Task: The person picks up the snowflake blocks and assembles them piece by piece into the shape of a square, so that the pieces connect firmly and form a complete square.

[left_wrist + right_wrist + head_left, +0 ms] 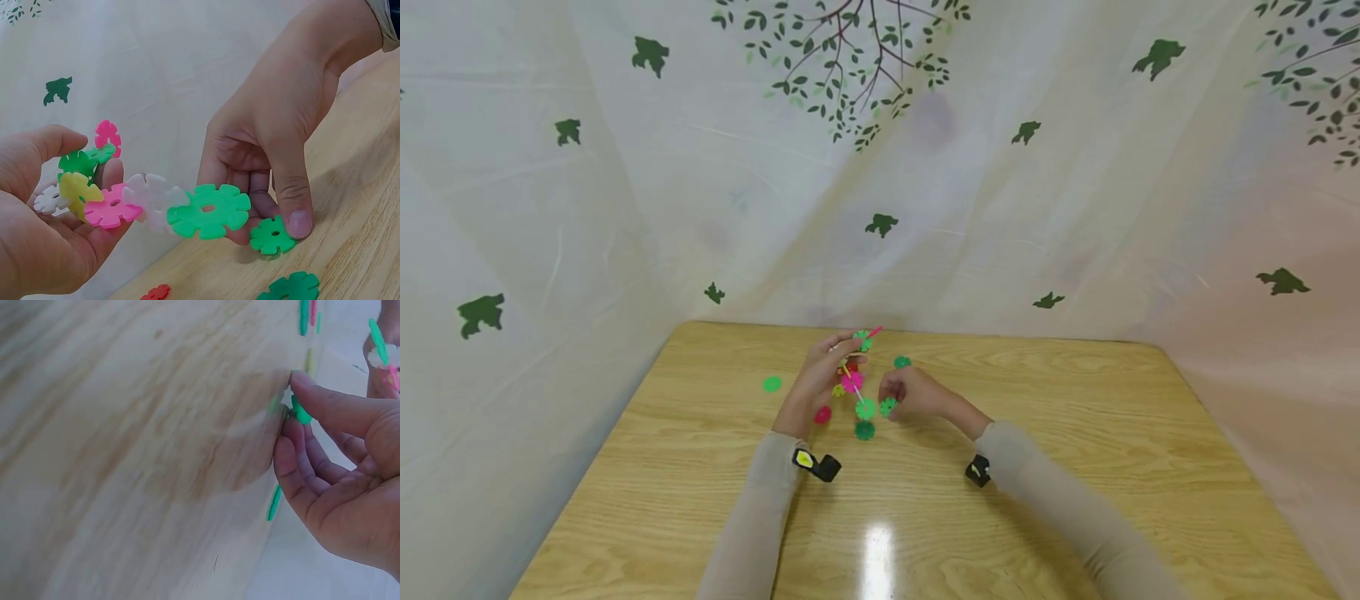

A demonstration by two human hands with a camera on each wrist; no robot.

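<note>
A chain of interlocked plastic flower-shaped discs lies in my left hand (817,375), held by curled fingers and thumb. In the left wrist view the chain has a pink disc (107,139) at the far end, then green, white, yellow (76,197), pink and white ones. A bright green disc (209,211) forms its near end. My right hand (917,392) is down at the table, thumb and fingers pinching a loose green disc (273,235). From the right wrist view that green disc (300,410) shows edge-on between thumb and fingertips.
Loose discs lie on the wooden table (1075,467): a light green disc (772,383) at left, a red disc (823,415) by the left wrist, a dark green disc (865,431) in front and another green disc (902,362) behind the right hand. A printed curtain (955,250) stands behind.
</note>
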